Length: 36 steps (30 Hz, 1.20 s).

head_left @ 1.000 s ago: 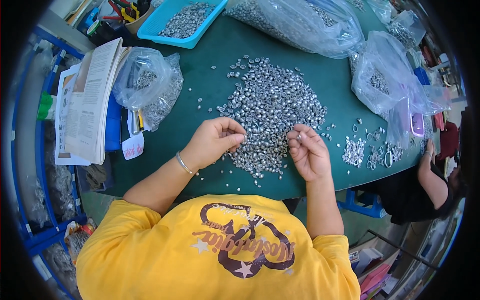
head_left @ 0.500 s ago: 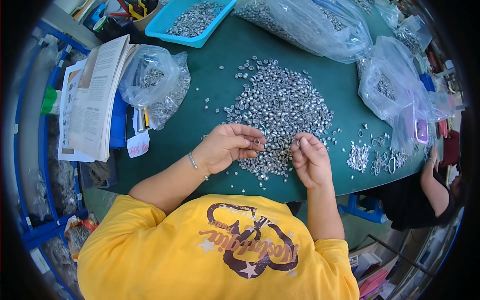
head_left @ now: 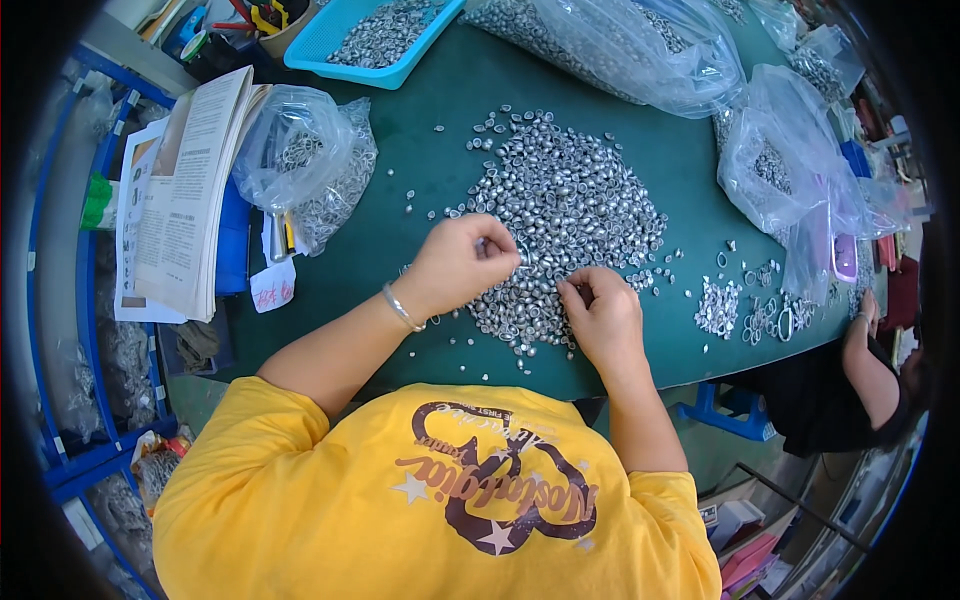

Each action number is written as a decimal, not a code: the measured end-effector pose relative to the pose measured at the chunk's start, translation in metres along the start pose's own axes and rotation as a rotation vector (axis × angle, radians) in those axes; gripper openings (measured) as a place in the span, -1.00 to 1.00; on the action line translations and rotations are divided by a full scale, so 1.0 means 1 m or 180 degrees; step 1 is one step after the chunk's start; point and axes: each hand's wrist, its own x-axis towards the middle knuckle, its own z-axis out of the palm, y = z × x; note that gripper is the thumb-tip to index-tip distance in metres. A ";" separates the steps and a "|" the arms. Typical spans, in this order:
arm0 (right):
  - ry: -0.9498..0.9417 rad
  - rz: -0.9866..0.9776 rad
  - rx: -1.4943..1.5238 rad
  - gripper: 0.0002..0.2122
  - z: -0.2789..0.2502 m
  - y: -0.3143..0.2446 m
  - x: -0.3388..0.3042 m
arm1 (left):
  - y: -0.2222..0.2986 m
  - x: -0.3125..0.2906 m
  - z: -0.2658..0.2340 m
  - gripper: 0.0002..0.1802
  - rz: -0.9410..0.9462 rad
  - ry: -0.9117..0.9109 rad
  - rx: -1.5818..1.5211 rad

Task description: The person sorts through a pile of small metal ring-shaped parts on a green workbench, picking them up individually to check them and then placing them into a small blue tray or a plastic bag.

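Observation:
A wide pile of small silver, oval cup-shaped metal pieces (head_left: 570, 190) lies on the green table (head_left: 420, 140). My left hand (head_left: 462, 265), with a silver bangle (head_left: 403, 308) on the wrist, is over the pile's left side. Its thumb and forefinger are pinched, with a small shiny metal piece (head_left: 522, 257) at their tips. My right hand (head_left: 607, 315) reaches palm down into the pile's lower right part. Its thumb and forefinger close together among the pieces, and what they hold is too small to make out.
At the back stand a blue basket (head_left: 385, 72) of metal pieces and a large clear bag (head_left: 640, 55). Papers (head_left: 190, 200) and a bag of rings (head_left: 335, 175) lie left. Loose rings (head_left: 765, 322) and small flat pieces (head_left: 717, 310) lie right, near another person's arm (head_left: 865, 360).
My left hand has moved up and turned palm down from holding a small ring-like piece. My right hand has turned over and shifted left, down onto the pile.

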 end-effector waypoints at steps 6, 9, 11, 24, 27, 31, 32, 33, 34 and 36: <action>0.0017 -0.0305 0.0059 -0.93 -0.001 0.000 0.002 | -0.005 0.004 0.019 -0.91 0.1097 0.0049 0.1921; -0.0286 0.0148 0.1551 -0.96 -0.006 0.007 0.003 | -0.005 0.006 0.020 -0.92 0.1172 0.0017 0.1939; -0.0755 0.1131 0.2750 -0.97 -0.012 0.004 0.001 | -0.004 0.007 0.018 -0.93 0.1122 -0.0120 0.2005; -0.1769 0.1372 0.5424 -0.87 -0.017 0.012 0.004 | 0.007 -0.007 -0.008 -0.87 -0.0910 -0.0468 -0.2617; -0.1386 0.1357 0.3640 -0.90 -0.013 0.004 0.013 | -0.001 -0.006 -0.021 -0.79 -0.0778 -0.0424 -0.2632; -0.0371 -0.0265 0.0672 -0.90 0.012 -0.013 0.027 | 0.003 -0.001 -0.007 -0.91 0.0028 -0.0216 0.0462; -0.0382 -0.0279 0.0441 -0.90 0.015 -0.014 0.030 | 0.001 -0.001 0.000 -0.88 0.0365 0.0033 0.0925; -0.0390 -0.0290 0.0211 -0.90 0.017 -0.016 0.031 | -0.004 -0.001 0.003 -0.86 0.0978 0.0045 0.1579; -0.0368 -0.0246 0.0041 -0.88 0.016 -0.019 0.031 | -0.008 -0.002 0.008 -0.87 0.1077 0.0151 0.1792; -0.0342 -0.0304 -0.0123 -0.89 0.015 -0.022 0.032 | -0.011 -0.003 0.010 -0.88 0.1149 0.0226 0.2016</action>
